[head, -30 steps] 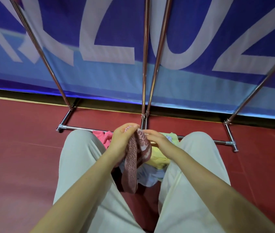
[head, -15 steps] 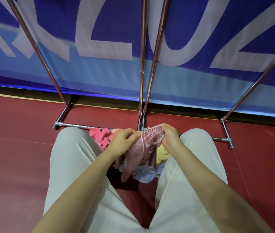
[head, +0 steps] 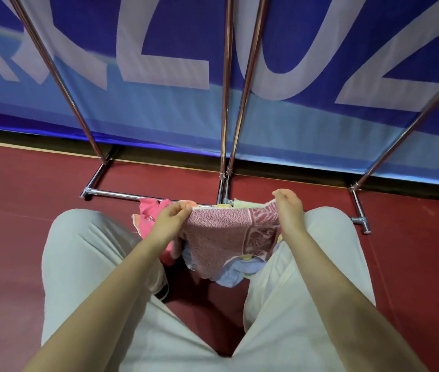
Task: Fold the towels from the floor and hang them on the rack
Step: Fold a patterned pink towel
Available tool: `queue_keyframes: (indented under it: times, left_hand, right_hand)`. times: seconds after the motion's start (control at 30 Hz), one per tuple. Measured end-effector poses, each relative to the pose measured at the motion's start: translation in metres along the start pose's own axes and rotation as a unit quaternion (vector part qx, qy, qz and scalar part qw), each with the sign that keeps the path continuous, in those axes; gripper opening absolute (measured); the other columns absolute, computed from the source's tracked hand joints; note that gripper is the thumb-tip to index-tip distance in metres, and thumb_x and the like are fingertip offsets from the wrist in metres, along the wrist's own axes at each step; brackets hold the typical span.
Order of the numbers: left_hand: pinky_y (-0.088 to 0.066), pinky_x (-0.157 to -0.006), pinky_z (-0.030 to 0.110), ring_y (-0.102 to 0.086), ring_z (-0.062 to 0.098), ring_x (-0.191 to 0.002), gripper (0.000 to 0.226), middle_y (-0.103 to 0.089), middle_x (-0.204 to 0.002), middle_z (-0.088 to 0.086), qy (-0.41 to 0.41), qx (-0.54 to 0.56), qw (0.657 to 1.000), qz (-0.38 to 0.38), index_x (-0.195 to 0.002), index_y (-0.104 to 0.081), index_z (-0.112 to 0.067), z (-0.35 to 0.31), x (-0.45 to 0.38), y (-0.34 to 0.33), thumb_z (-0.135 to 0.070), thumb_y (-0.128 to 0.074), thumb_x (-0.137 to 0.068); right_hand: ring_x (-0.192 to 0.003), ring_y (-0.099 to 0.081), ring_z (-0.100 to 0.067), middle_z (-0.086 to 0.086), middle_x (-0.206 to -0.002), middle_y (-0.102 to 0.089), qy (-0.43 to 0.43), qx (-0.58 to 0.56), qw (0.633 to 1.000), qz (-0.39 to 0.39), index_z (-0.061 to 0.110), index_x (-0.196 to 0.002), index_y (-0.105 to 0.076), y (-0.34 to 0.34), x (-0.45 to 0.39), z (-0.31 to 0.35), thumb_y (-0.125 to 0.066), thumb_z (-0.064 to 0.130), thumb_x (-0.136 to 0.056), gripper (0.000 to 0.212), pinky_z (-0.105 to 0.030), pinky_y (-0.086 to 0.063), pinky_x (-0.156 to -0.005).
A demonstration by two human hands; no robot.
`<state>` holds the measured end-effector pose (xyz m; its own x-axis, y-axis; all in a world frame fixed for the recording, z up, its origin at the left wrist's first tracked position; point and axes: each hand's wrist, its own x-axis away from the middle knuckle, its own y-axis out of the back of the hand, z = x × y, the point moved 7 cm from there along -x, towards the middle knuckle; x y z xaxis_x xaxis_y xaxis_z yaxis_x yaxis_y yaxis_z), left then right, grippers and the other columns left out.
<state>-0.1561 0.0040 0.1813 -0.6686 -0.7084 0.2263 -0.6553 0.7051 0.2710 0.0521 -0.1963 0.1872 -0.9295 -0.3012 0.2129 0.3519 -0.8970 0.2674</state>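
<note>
A dusty-red patterned towel (head: 221, 237) is stretched flat between my hands above my knees. My left hand (head: 171, 218) pinches its left top corner and my right hand (head: 289, 208) pinches its right top corner. Under it on the red floor lies a heap of other towels: a pink one (head: 150, 210), a yellow one (head: 242, 203) and a pale blue one (head: 235, 275), partly hidden by the held towel. The chrome rack (head: 225, 103) stands just beyond, its uprights rising out of the top of the view and its base bar (head: 116, 194) on the floor.
My two legs in light trousers (head: 84, 253) flank the heap. A blue banner with big white letters (head: 159, 63) hangs right behind the rack. Red floor (head: 11, 210) stretches to both sides; the rack's right foot (head: 360, 213) lies by my right knee.
The towel was bunched and hanging from my left hand; my hands have moved apart and spread it out wide between them, each at a top corner.
</note>
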Motion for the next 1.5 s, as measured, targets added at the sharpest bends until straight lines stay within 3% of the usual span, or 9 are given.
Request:
queue_keyframes:
  times: [0.23, 0.4, 0.67, 0.83, 1.0, 1.1, 1.23, 1.33, 1.5]
  left_hand:
    - [-0.039, -0.066, 0.009, -0.048, -0.008, -0.064, 0.022, -0.054, -0.072, -0.011, -0.145, -0.002, 0.989, 0.022, -0.079, -0.059, -0.018, -0.042, 0.015, -0.024, -0.003, -0.054, -0.095]
    - [-0.041, -0.068, 0.011, -0.052, -0.004, -0.069, 0.018, -0.060, -0.077, -0.009, -0.179, 0.010, 0.983, 0.030, -0.083, -0.062, -0.012, -0.055, 0.013, -0.034, -0.002, -0.053, -0.095]
    - [-0.042, -0.069, 0.010, -0.054, -0.005, -0.069, 0.020, -0.061, -0.078, -0.007, -0.153, 0.023, 0.988, 0.009, -0.081, -0.062, -0.016, -0.046, 0.006, -0.032, -0.002, -0.054, -0.094]
    - [-0.047, -0.072, 0.015, -0.058, 0.002, -0.075, 0.020, -0.065, -0.082, -0.004, -0.113, 0.072, 0.991, 0.002, -0.080, -0.063, -0.017, -0.039, 0.006, -0.030, -0.006, -0.054, -0.095]
    - [-0.048, -0.084, 0.040, -0.061, 0.022, -0.087, 0.019, -0.068, -0.089, 0.008, -0.029, 0.164, 0.986, 0.017, -0.080, -0.068, -0.019, -0.024, -0.002, -0.030, -0.014, -0.056, -0.094]
    - [-0.046, -0.079, 0.033, -0.058, 0.016, -0.080, 0.018, -0.065, -0.081, 0.003, -0.018, 0.165, 0.986, 0.024, -0.081, -0.066, -0.016, -0.022, -0.002, -0.034, -0.012, -0.056, -0.095]
    - [-0.043, -0.069, 0.011, -0.053, -0.002, -0.069, 0.017, -0.060, -0.077, -0.007, -0.061, 0.060, 0.995, 0.050, -0.080, -0.063, -0.019, -0.029, 0.000, -0.038, -0.013, -0.058, -0.095]
    - [-0.042, -0.068, 0.016, -0.052, -0.002, -0.069, 0.020, -0.059, -0.076, -0.007, -0.059, -0.022, 0.991, 0.121, -0.074, -0.063, -0.022, -0.021, -0.001, -0.048, -0.022, -0.061, -0.094]
    - [-0.040, -0.066, 0.015, -0.049, -0.004, -0.063, 0.029, -0.055, -0.060, -0.017, -0.063, -0.067, 0.991, 0.098, -0.064, -0.057, -0.017, -0.015, -0.008, -0.025, -0.023, -0.064, -0.092]
  right_hand:
    - [-0.093, -0.060, -0.009, -0.003, -0.107, -0.064, 0.112, 0.078, 0.961, 0.240, 0.031, -0.113, -0.064, -0.058, 0.046, 0.022, -0.057, 0.029, -0.094, 0.021, -0.022, -0.049, -0.080]
    - [-0.083, -0.060, -0.012, -0.009, -0.099, -0.064, 0.117, 0.078, 0.945, 0.296, 0.045, -0.091, -0.062, -0.086, 0.066, 0.024, -0.061, 0.034, -0.090, 0.011, -0.025, -0.045, -0.081]
    - [-0.095, -0.060, -0.006, 0.008, -0.097, -0.068, 0.125, 0.090, 0.954, 0.258, 0.030, -0.093, -0.067, -0.083, 0.061, 0.014, -0.065, 0.036, -0.087, 0.009, -0.034, -0.048, -0.094]
    - [-0.087, -0.063, -0.002, 0.013, -0.088, -0.067, 0.135, 0.066, 0.959, 0.242, 0.032, -0.089, -0.062, -0.079, 0.061, 0.014, -0.072, 0.039, -0.078, 0.016, -0.032, -0.052, -0.083]
    - [-0.086, -0.060, 0.002, 0.018, -0.085, -0.066, 0.168, 0.076, 0.945, 0.270, 0.039, -0.080, -0.063, -0.090, 0.069, 0.016, -0.072, 0.022, -0.082, 0.019, -0.020, -0.047, -0.082]
    - [-0.078, -0.056, -0.001, 0.015, -0.081, -0.061, 0.153, 0.051, 0.953, 0.256, 0.032, -0.077, -0.061, -0.090, 0.067, 0.016, -0.063, 0.020, -0.089, 0.017, -0.018, -0.043, -0.076]
    - [-0.072, -0.049, 0.000, 0.008, -0.078, -0.053, 0.068, -0.042, 0.983, 0.164, 0.020, -0.081, -0.054, -0.070, 0.046, 0.014, -0.049, 0.016, -0.096, 0.016, -0.018, -0.039, -0.068]
    - [-0.081, -0.052, -0.012, 0.001, -0.083, -0.055, 0.014, -0.066, 0.990, 0.122, 0.017, -0.085, -0.056, -0.056, 0.027, 0.003, -0.047, 0.015, -0.097, 0.014, -0.027, -0.042, -0.074]
    - [-0.081, -0.054, -0.017, -0.001, -0.081, -0.057, -0.037, -0.164, 0.984, -0.052, 0.020, -0.079, -0.055, 0.002, -0.005, -0.004, -0.049, 0.011, -0.096, 0.020, -0.030, -0.046, -0.074]
